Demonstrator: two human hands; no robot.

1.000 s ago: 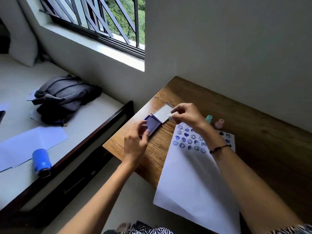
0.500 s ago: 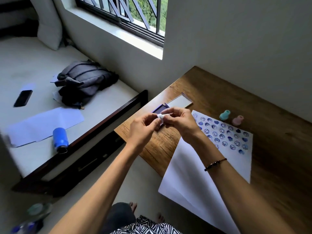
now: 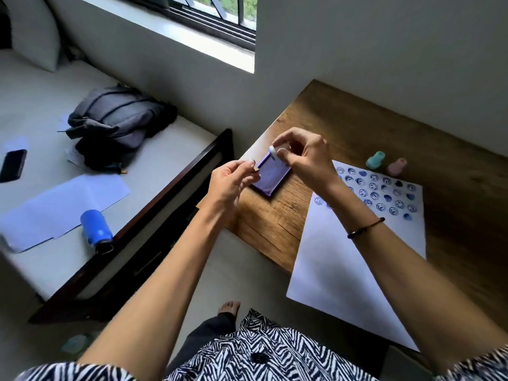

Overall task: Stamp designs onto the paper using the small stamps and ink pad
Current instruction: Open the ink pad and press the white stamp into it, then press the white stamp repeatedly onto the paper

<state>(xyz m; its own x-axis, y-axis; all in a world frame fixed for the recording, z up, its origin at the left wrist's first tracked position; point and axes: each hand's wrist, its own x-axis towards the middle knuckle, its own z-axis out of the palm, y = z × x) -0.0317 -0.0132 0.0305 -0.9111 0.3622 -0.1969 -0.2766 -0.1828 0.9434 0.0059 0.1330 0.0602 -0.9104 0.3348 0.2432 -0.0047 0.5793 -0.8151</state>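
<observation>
Since half a second ago: hands have drawn apart from their joined position; ink pad, then mostly covered by them, now lies largely exposed between them.

Right hand (image 3: 301,158): raised over the far end of the ink pad, thumb and forefinger pinched on a small white stamp (image 3: 273,152). Stamp mostly hidden by the fingers; its design cannot be made out.

Left hand (image 3: 229,182): at the pad's left edge, fingertips closed on a small dark piece (image 3: 255,165). Too small and blurred to identify; whether it belongs to the pad cannot be told.

Ink pad (image 3: 270,177): purple, open, on the wooden table (image 3: 275,224) near its left corner. Far end covered by the right hand; lid not discernible.

Paper (image 3: 343,270): white sheet to the right of the pad, its near corner overhanging the table edge. Blue smiley and heart prints (image 3: 384,196) in rows across the far end; leftmost prints partly behind the right forearm.

Teal stamp (image 3: 375,160) and pink stamp (image 3: 396,166): side by side on the table just beyond the paper's far edge, apart from both hands.

Bracelet (image 3: 365,228): dark, on the right wrist.

Beside the table, on a pale mattress (image 3: 41,111): grey bag (image 3: 118,122), blue bottle (image 3: 96,229), loose paper sheet (image 3: 63,204), phone (image 3: 13,165) near the frame edge.
</observation>
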